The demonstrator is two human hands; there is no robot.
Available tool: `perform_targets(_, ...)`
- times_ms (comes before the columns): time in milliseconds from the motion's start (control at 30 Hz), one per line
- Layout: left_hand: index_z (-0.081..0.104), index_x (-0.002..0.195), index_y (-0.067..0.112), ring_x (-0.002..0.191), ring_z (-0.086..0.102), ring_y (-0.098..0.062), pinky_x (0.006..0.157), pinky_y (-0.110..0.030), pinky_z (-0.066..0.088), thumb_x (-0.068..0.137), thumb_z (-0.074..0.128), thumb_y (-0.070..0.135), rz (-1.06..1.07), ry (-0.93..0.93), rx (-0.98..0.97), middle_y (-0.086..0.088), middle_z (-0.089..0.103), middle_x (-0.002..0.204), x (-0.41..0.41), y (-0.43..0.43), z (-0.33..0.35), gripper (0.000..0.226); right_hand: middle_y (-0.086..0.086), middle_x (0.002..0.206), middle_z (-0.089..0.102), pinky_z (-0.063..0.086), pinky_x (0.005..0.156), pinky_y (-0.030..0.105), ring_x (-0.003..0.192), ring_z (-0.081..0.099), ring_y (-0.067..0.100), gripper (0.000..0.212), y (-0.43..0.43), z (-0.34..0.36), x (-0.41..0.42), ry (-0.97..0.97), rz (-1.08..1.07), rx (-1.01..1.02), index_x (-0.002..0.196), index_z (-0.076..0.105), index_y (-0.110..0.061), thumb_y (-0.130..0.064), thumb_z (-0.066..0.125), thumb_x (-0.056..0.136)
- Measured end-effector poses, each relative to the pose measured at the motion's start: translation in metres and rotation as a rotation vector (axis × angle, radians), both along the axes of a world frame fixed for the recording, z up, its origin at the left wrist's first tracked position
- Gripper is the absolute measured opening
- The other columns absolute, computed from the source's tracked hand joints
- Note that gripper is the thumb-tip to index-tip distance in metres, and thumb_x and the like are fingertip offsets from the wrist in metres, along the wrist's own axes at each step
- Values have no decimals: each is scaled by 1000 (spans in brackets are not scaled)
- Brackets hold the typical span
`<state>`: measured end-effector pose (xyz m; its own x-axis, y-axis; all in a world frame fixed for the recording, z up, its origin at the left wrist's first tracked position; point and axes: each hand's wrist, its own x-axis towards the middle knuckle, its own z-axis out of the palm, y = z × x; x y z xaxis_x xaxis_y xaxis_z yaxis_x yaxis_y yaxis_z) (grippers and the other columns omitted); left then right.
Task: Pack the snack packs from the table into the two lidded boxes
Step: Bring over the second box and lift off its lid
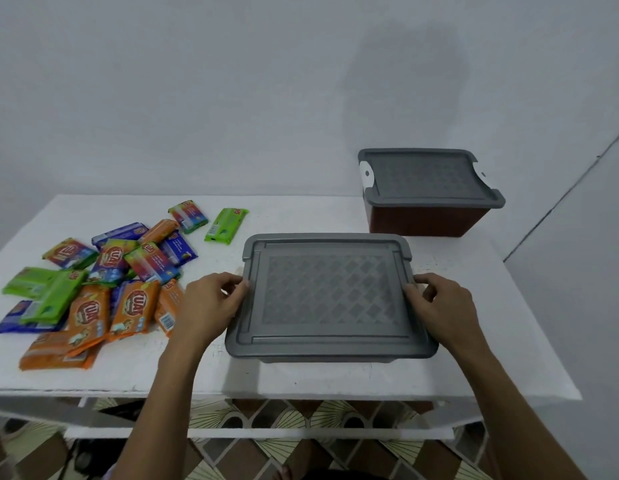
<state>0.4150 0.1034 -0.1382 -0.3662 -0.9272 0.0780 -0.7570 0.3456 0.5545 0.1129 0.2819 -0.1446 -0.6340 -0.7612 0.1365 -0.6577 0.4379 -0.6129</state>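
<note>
White and a little scuffed, the surface (301,379) stands over a patterned tiled floor (301,455). Close to its front edge the person's two hands are set apart, one at each short end of the near box (322,358). The left hand (211,299) curls its fingers onto the left edge of the grey lid (327,296) and the right hand (443,306) does the same on the right edge, so both are clamped on the lid, which lies flat on the box. Its long axis runs straight from hand to hand, neither hand nearer, so I'd judge the coming move is to free both ends and lift it off. Whether catches sit under the fingers I can't tell. Just outside the left hand the snack packs (104,289) lie in a loose overlapping heap, none packed yet, with one green pack (226,225) apart beyond that hand's fingertips. Beyond the right hand, well apart, the far box (429,216) sits lidded against the bare wall (197,98).
</note>
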Motion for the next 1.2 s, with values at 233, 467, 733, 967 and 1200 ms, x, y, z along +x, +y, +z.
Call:
perform_targets(233, 73, 86, 20, 54, 51, -13, 57, -34, 47, 83, 69, 39, 25, 401, 56, 1, 60, 60, 11, 5, 35, 19, 0, 58, 58, 40, 50, 18, 51, 49, 14, 14, 7, 46, -1, -309, -23, -232, 98, 70, -9, -18, 62, 93)
perform_targets(467, 65, 84, 17, 39, 41, -16, 42, -20, 38, 71, 75, 53, -205, 884, 405, -6, 50, 50, 24, 12, 95, 39, 5, 50, 46, 27, 41, 24, 44, 40, 14, 26, 23, 109, -7, -894, 176, -423, 84, 62, -15, -20, 42, 100)
perform_targets(733, 62, 89, 12, 64, 65, -17, 50, -23, 50, 101, 43, 24, -173, 900, 401, -8, 72, 80, 7, -19, 117, 25, 5, 63, 56, 40, 47, 25, 53, 52, 14, 28, -2, 128, -18, -1000, 146, -432, 85, 56, -10, -32, 46, 97)
perform_targets(967, 66, 99, 20, 74, 55, -16, 69, -28, 44, 92, 64, 11, -338, 676, 213, -9, 66, 88, -39, -81, 98, 12, 2, 80, 66, 49, 55, 21, 64, 62, 10, 21, -42, 122, -34, -510, 141, -501, 103, 59, -21, -7, 66, 89)
perform_targets(1200, 58, 119, 33, 80, 68, -3, 67, -5, 44, 87, 66, 10, -331, 461, -66, 12, 61, 114, -103, -98, 93, 40, 8, 104, 59, 56, 64, 42, 71, 60, 38, 47, -70, 127, -78, 89, 141, -386, 125, 53, -31, -3, 59, 89)
